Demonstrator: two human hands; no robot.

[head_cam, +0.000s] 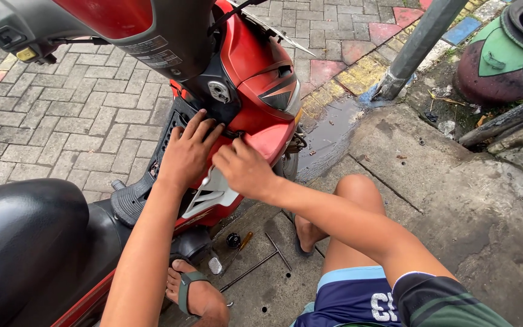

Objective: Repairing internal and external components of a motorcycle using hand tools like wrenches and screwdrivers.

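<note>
Where our two hands meet on the flank of the red plastic scooter body (255,79), the thing they work on, a pale grey angular plastic side panel (213,195), lies directly under and just below both; its long axis slopes from our right hand down toward the ribbed black rubber footboard (129,200); our left hand (186,154) rests with its fingers (204,130) spread wide and flat on the black slotted inner cover (174,130), pressing and gripping nothing; our right hand (243,169) is nearer the panel, its fingers curled close at the panel's upper edge and touching it, though we cannot tell whether they pinch it or a small part; below, on the wet grey concrete pavement (455,200), a thin metal T-handled wrench (261,260) and an orange-handled screwdriver (243,241) lie well apart from both hands.
</note>
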